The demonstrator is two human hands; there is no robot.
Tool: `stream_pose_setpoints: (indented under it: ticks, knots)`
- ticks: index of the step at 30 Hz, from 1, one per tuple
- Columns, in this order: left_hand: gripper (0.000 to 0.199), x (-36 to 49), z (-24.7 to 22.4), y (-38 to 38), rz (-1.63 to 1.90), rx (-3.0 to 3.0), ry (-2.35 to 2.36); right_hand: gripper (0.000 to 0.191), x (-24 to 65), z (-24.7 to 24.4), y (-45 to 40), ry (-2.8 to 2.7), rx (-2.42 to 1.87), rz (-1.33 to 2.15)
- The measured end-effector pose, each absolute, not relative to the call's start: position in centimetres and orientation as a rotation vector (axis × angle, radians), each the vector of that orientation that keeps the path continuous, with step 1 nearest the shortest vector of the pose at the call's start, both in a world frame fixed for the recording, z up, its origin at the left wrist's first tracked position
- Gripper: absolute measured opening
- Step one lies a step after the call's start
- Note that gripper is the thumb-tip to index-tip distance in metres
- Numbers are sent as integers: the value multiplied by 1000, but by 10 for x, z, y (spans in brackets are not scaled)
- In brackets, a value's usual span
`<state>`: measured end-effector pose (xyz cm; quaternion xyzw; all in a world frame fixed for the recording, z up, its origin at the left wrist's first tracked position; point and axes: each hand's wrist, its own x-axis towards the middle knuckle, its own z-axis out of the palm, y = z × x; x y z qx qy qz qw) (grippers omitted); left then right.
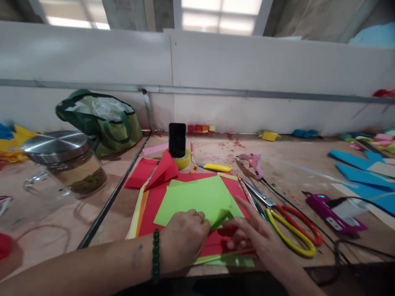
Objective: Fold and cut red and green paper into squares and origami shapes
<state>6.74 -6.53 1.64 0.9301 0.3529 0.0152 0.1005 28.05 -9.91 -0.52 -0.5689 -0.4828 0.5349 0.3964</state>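
A light green sheet of paper [194,193] lies over a stack topped by red paper [154,205]. My left hand [187,232], wearing a ring and a green bead bracelet, is curled closed on the near edge of the green sheet; its fingertips are mostly hidden. Beside that hand, the sheet's near right part bends upward. My right hand [256,234] is just right of this bend, index finger stretched out and the other fingers loosely bent, with nothing visibly gripped. Scissors [277,211] with red and yellow handles lie right of the stack.
A lidded glass jar [70,168] and a green bag [105,123] stand left. Behind the paper are a phone [177,139], tape roll [184,160] and yellow cutter [216,167]. To the right lie a pink glue gun [253,162], corded purple power strip [335,213] and blue paper [361,174].
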Motion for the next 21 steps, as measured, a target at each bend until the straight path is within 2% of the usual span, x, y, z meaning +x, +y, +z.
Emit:
stream_pose_setpoints:
  ticks: [5, 7, 9, 12, 15, 21]
  knots:
    - [24, 52, 9, -49, 279, 2524, 1081, 68, 309, 15, -87, -1957, -1590, 599]
    - [21, 46, 3, -35, 425, 2320, 1130, 64, 311, 21, -73, -2161, -1542, 461]
    - [17, 42, -5, -19, 498, 2043, 1187, 58, 307, 27, -54, -2266, -1508, 461]
    - [23, 40, -15, -1, 423, 1741, 1188, 51, 290, 36, -22, -2330, -1584, 554]
    - [28, 40, -19, 4, 407, 1672, 1176, 49, 270, 42, 10, -2422, -1674, 666]
    - [24, 36, -20, 3, 473, 1617, 1216, 50, 247, 38, 54, -2525, -1750, 786]
